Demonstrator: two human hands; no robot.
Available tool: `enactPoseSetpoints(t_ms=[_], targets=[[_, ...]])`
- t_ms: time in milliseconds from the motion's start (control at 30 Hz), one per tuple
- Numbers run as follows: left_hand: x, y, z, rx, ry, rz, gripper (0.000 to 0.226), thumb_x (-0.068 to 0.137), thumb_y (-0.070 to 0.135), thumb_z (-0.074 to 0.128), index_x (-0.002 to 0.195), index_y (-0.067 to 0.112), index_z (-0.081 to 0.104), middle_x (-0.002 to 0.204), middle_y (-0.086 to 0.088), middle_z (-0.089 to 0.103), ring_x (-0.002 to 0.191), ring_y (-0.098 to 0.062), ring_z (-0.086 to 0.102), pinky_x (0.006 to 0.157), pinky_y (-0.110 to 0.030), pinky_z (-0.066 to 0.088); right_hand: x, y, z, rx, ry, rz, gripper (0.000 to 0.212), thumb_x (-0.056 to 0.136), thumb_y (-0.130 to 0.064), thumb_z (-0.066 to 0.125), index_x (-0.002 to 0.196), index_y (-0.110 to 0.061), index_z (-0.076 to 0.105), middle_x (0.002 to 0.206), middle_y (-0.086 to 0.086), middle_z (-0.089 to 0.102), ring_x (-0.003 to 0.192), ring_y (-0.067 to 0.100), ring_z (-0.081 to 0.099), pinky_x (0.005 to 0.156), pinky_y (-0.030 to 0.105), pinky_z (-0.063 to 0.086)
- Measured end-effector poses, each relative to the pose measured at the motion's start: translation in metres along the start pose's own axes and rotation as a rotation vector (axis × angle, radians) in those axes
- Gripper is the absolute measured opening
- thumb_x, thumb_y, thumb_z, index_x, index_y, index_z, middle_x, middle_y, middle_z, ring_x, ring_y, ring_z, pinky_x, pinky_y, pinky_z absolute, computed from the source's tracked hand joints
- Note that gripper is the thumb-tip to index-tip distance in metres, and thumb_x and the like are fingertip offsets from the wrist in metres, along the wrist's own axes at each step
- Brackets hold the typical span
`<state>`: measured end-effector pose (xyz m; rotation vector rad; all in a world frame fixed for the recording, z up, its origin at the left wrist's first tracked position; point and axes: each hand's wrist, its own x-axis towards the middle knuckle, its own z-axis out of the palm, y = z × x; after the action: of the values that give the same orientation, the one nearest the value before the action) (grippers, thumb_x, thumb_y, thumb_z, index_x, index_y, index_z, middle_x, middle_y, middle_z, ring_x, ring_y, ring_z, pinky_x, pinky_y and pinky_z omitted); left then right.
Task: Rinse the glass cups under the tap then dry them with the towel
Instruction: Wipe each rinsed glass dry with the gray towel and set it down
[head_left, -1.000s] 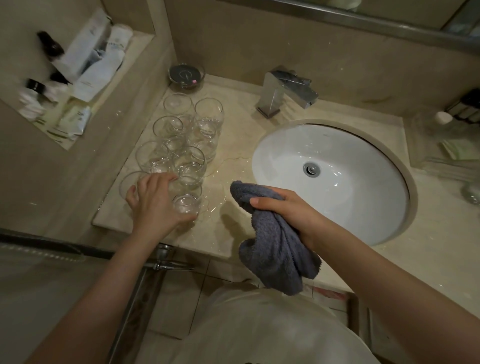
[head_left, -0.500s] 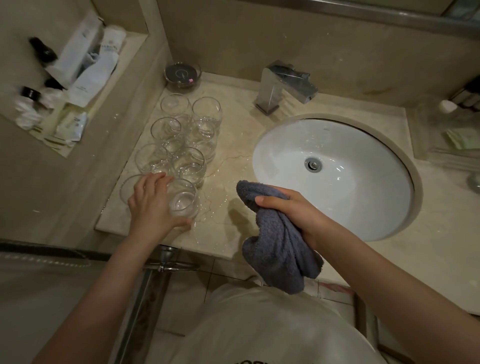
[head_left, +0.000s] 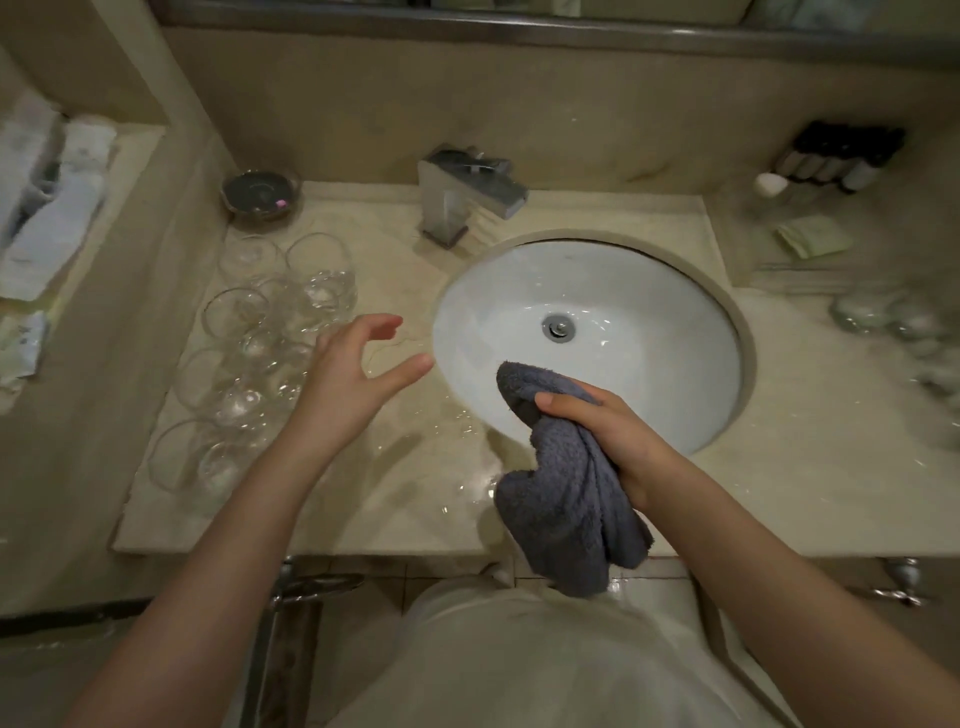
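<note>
Several clear glass cups (head_left: 260, 332) stand in two rows on the wet marble counter left of the basin. My left hand (head_left: 353, 369) hovers just right of the rows, fingers spread and loosely curved, holding nothing. My right hand (head_left: 602, 421) grips a bunched dark grey towel (head_left: 566, 493) over the near rim of the white sink (head_left: 649, 291). The square chrome tap (head_left: 462, 197) stands behind the sink, with no water running. More glassware (head_left: 893, 322) shows blurred at the right edge of the counter.
A dark round dish (head_left: 262, 195) sits at the back left corner. Toiletry packets (head_left: 47, 208) lie on the left ledge. Small dark bottles (head_left: 841, 156) and a green folded item (head_left: 813, 236) sit on the raised right ledge. Water puddles (head_left: 457, 467) glisten on the counter front.
My left hand let go of the nearest glass and lifted away to the right, now empty. The view shifted right. My right hand still holds the towel.
</note>
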<state>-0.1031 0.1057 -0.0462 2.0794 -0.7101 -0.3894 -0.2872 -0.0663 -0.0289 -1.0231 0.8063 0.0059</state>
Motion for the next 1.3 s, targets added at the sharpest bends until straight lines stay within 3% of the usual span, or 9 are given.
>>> enactPoseSetpoints(t_ms=[167,267,433,567,800,1033,1133,1200,1300], targets=[[0.037,0.041,0.058,-0.016,-0.202,0.073,0.057,0.078,0.049,0.077,0.127,0.027,0.058,0.115,0.010,0.061,0.130,-0.014,0.044,0.094,-0.026,0.035,-0.020,-0.007,-0.051,0.111,0.139,-0.060,0.019,0.089,-0.011,0.065,0.107,-0.011,0.069,0.078,0.007,0.069,0.062,0.016,0.064,0.056,0.024,0.052],[0.053,0.072,0.099,-0.017,-0.317,0.106,0.064,0.067,0.065,0.073,0.121,0.035,0.056,0.109,0.020,0.059,0.128,-0.014,0.047,0.096,-0.029,0.036,-0.034,-0.011,-0.088,0.186,0.222,-0.095,0.019,0.089,-0.012,0.064,0.107,-0.011,0.068,0.077,0.005,0.069,0.062,0.016,0.064,0.057,0.025,0.052],[0.068,0.124,0.174,-0.017,-0.452,0.163,0.049,0.084,0.045,0.072,0.127,0.028,0.056,0.122,0.006,0.058,0.120,-0.013,0.051,0.083,-0.013,0.036,-0.058,-0.015,-0.158,0.295,0.357,-0.126,0.024,0.087,-0.015,0.065,0.110,-0.011,0.068,0.078,0.007,0.070,0.065,0.019,0.064,0.057,0.027,0.053],[0.073,0.167,0.235,0.020,-0.524,0.207,0.052,0.080,0.057,0.071,0.124,0.034,0.056,0.116,0.012,0.059,0.122,-0.016,0.049,0.090,-0.024,0.040,-0.078,-0.021,-0.216,0.358,0.430,-0.151,0.021,0.088,-0.015,0.064,0.109,-0.012,0.069,0.080,0.007,0.071,0.066,0.017,0.066,0.059,0.026,0.053],[0.062,0.232,0.346,0.013,-0.689,0.244,0.043,0.087,0.041,0.070,0.125,0.027,0.058,0.118,0.004,0.061,0.123,-0.014,0.048,0.080,-0.012,0.033,-0.120,-0.015,-0.313,0.460,0.564,-0.151,0.026,0.082,-0.018,0.068,0.108,-0.013,0.070,0.090,0.010,0.073,0.074,0.019,0.068,0.071,0.031,0.051],[0.036,0.279,0.440,0.016,-0.834,0.296,0.035,0.088,0.037,0.071,0.121,0.032,0.060,0.116,0.001,0.061,0.124,-0.018,0.050,0.090,-0.027,0.034,-0.166,-0.005,-0.388,0.442,0.646,-0.172,0.033,0.078,-0.022,0.068,0.109,-0.012,0.069,0.090,0.008,0.074,0.079,0.018,0.070,0.072,0.028,0.055],[0.033,0.295,0.472,0.085,-0.865,0.354,0.047,0.086,0.041,0.071,0.130,0.033,0.057,0.123,-0.005,0.060,0.123,-0.020,0.049,0.094,-0.032,0.038,-0.181,-0.002,-0.411,0.485,0.676,-0.168,0.023,0.085,-0.016,0.066,0.108,-0.011,0.069,0.091,0.007,0.075,0.079,0.016,0.072,0.067,0.023,0.056],[0.034,0.301,0.491,0.170,-0.867,0.416,0.056,0.083,0.049,0.069,0.135,0.038,0.052,0.129,-0.006,0.055,0.125,-0.023,0.047,0.101,-0.036,0.039,-0.188,0.000,-0.421,0.500,0.676,-0.168,0.030,0.082,-0.019,0.068,0.111,-0.011,0.068,0.098,0.010,0.075,0.085,0.017,0.072,0.070,0.024,0.055],[0.032,0.310,0.514,0.290,-0.889,0.417,0.055,0.086,0.042,0.071,0.137,0.039,0.051,0.134,-0.009,0.046,0.129,-0.026,0.042,0.105,-0.036,0.036,-0.193,0.001,-0.433,0.507,0.701,-0.188,0.029,0.082,-0.018,0.068,0.111,-0.011,0.069,0.099,0.009,0.075,0.086,0.017,0.072,0.070,0.022,0.056]])
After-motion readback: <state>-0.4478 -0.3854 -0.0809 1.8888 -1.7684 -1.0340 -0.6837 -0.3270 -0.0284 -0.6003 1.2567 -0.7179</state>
